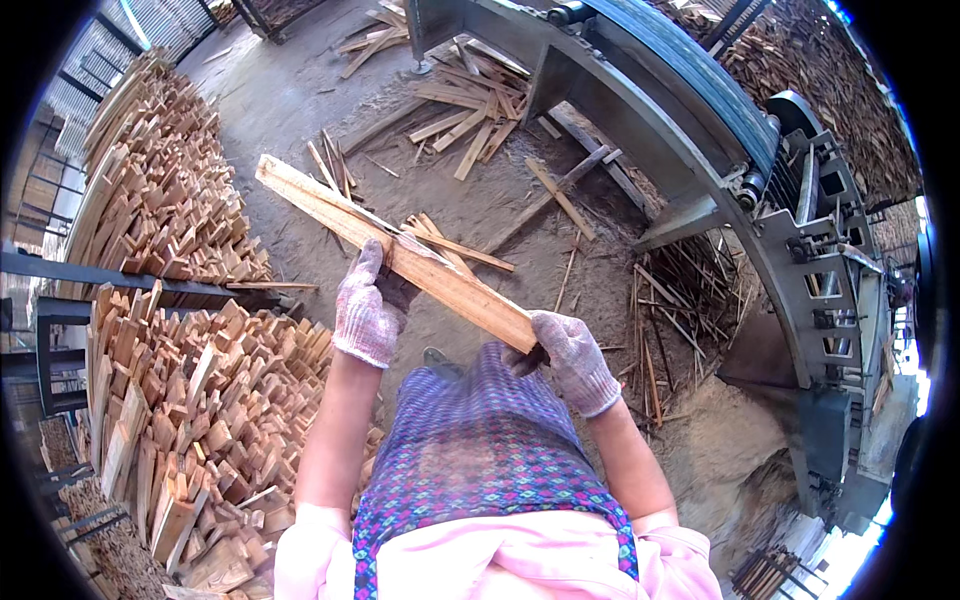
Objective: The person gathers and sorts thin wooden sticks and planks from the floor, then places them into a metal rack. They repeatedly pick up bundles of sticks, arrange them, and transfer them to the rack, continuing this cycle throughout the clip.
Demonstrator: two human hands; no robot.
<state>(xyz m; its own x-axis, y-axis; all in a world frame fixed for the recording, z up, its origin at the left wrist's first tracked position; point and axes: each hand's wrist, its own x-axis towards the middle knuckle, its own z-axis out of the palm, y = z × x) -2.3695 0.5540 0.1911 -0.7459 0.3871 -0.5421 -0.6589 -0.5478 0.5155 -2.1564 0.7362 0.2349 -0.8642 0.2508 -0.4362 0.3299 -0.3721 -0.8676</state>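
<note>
A long, pale wooden plank (pixel 465 295) with rough, splintered edges lies slantwise in front of my apron. My left hand (pixel 368 308), in a whitish knit work glove, grips it near the middle, thumb on top. At the plank's near right end my gloved right hand (pixel 568 357) is closed around it, its fingertips dark with dirt and partly hidden. The far left end sticks out free over the ground. Below it, a few loose wood strips (pixel 460 250) lie on the floor.
Tall stacks of cut wood (pixel 215 400) stand close on my left, with another stack (pixel 165 190) behind. A metal machine with a blue conveyor belt (pixel 690 70) curves along the right. Scrap boards (pixel 480 105) and thin offcuts (pixel 675 310) litter the dusty floor.
</note>
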